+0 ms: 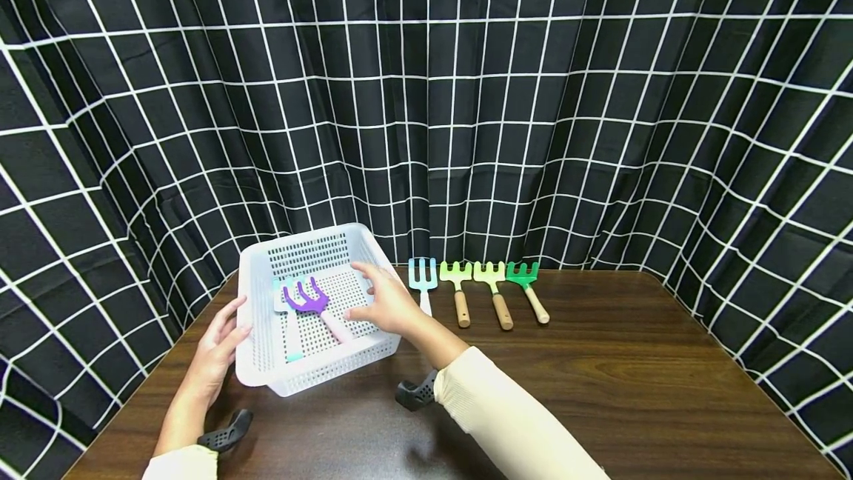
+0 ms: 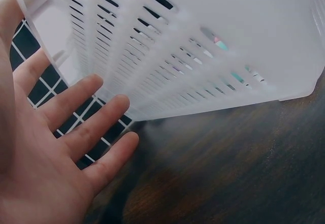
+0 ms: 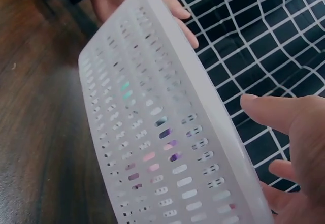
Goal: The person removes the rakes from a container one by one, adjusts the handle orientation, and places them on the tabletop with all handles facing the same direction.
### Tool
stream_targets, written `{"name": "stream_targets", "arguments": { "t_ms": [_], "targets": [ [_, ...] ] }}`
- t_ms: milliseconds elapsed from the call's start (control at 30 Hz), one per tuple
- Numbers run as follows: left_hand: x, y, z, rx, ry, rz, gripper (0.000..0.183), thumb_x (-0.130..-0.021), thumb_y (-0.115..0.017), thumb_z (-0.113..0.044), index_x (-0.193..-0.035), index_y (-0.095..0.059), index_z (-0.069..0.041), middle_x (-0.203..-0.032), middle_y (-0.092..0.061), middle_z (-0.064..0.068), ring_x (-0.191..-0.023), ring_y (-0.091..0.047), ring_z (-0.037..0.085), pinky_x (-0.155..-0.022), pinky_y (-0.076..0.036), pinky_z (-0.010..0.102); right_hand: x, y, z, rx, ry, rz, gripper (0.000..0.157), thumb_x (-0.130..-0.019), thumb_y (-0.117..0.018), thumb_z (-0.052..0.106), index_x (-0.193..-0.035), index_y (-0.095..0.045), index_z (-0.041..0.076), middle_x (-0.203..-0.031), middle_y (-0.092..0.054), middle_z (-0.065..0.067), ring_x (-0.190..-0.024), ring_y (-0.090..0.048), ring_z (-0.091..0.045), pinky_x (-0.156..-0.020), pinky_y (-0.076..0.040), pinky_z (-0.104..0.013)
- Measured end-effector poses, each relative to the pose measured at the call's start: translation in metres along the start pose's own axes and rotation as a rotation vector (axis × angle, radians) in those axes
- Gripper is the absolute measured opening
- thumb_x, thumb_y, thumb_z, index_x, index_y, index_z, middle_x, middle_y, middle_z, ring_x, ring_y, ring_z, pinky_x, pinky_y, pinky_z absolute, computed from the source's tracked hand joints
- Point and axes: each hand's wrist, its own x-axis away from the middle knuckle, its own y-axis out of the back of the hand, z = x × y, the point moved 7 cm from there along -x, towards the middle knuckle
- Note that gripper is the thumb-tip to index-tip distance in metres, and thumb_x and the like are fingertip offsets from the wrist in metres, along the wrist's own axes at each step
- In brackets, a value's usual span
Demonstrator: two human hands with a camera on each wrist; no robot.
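Observation:
A white perforated plastic basket (image 1: 383,350) stands on the left part of the table. Inside lie a purple hand fork (image 1: 310,302) with a pale pink handle and a light-blue hand tool (image 1: 293,328) with a whitish handle, partly covered by the purple fork. My left hand (image 1: 216,350) touches the basket's left rim; in the left wrist view, its fingers (image 2: 84,145) are spread beside the wall. Over the right side of the basket reaches my right hand (image 1: 386,302), thumb and fingers spread apart, nothing between them. Its thumb is close to the purple fork's handle.
Right of the basket, side by side, lie a blue fork (image 1: 423,280) with a white handle, two yellow-green rakes (image 1: 460,291) with wooden handles and a green rake (image 1: 529,291). Behind the wooden table (image 1: 633,376) hangs a black curtain (image 1: 500,110) with white grid lines.

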Motion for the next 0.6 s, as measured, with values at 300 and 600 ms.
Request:
{"name": "stream_targets", "arguments": {
  "t_ms": [300,600],
  "targets": [
    [0.0,0.0,0.001,-0.017,0.002,-0.006,0.049,-0.102,-0.047,-0.008,-0.148,-0.03,-0.009,-0.118,-0.06,-0.01,-0.097,-0.062,0.006,-0.075,-0.048,0.023,-0.012,-0.014,0.0,0.058,-0.01,0.098,0.088,-0.075,-0.084,0.02,-0.149,-0.037,0.019,-0.149,-0.041,-0.008,-0.136,-0.037,-0.023,-0.107,-0.031,-0.041],
    [-0.001,-0.002,0.0,-0.028,-0.001,0.003,0.05,-0.102,-0.047,-0.008,-0.148,-0.028,-0.006,-0.116,-0.06,-0.011,-0.096,-0.062,0.005,-0.075,-0.048,0.022,-0.021,-0.028,-0.004,0.125,0.044,0.227,0.082,-0.081,-0.079,0.025,-0.15,-0.036,0.015,-0.15,-0.041,-0.006,-0.137,-0.036,-0.021,-0.109,-0.027,-0.035]
  ]
}}
